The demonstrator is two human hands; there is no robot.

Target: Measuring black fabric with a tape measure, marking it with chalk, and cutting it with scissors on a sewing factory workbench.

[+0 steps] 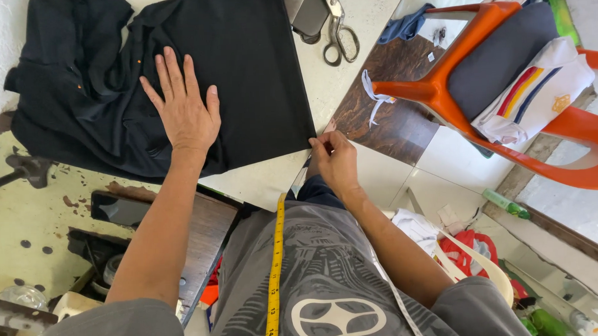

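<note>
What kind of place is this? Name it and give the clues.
Probably a small tailoring or sewing workshop: black fabric spread flat under the left hand, scissors on the table, and a yellow measuring tape hanging at the person's chest.

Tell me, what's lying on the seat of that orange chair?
On the orange chair lie a dark grey cloth and a folded white garment with coloured stripes. Anything beneath them is hidden.

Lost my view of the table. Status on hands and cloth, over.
Left hand flat, pressing black cloth. Right hand pinching the cloth's near corner at the table edge. Scissors beyond the cloth, clear of both.
</note>
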